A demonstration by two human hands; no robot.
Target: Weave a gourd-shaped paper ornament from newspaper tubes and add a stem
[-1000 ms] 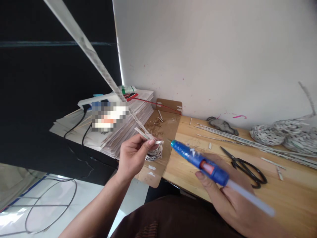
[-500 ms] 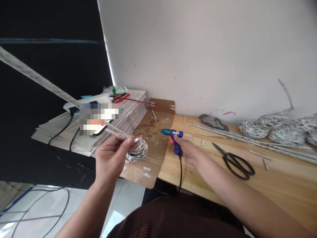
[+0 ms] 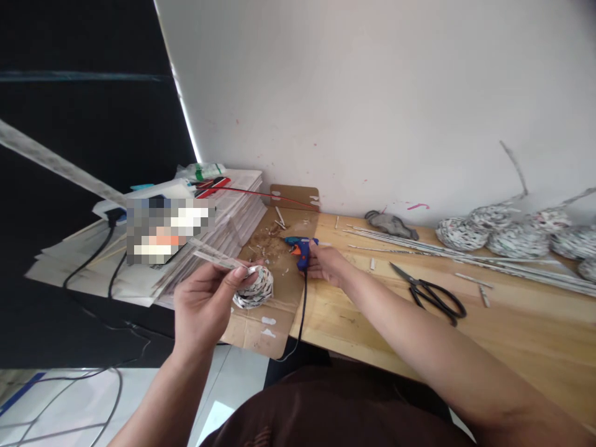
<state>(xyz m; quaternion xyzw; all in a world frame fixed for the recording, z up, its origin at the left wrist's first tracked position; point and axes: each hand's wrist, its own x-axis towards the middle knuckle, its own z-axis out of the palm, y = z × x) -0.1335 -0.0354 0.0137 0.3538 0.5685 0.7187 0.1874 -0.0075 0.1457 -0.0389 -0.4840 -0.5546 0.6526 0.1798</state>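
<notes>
My left hand (image 3: 207,298) pinches a small woven paper ball (image 3: 255,288) near its top, where a long paper strip (image 3: 60,164) runs up to the left. In my right hand (image 3: 326,262) is a blue glue gun (image 3: 303,251) with a teal front and an orange trigger, its nozzle pointing left. The gun is over the right part of a brown cardboard sheet (image 3: 261,338), and its black cord hangs down. A gap separates the gun from the ball.
Black scissors (image 3: 435,295), thin paper rods (image 3: 419,249), a grey lump (image 3: 392,225) and woven paper pieces (image 3: 516,239) lie on the wooden table (image 3: 372,323). At left, a paper stack (image 3: 237,211) carries a power strip, cords and a blurred item.
The view has shifted slightly to the right. My right hand has moved left with the glue gun, nearer the cardboard's middle. My left hand still holds the ball.
</notes>
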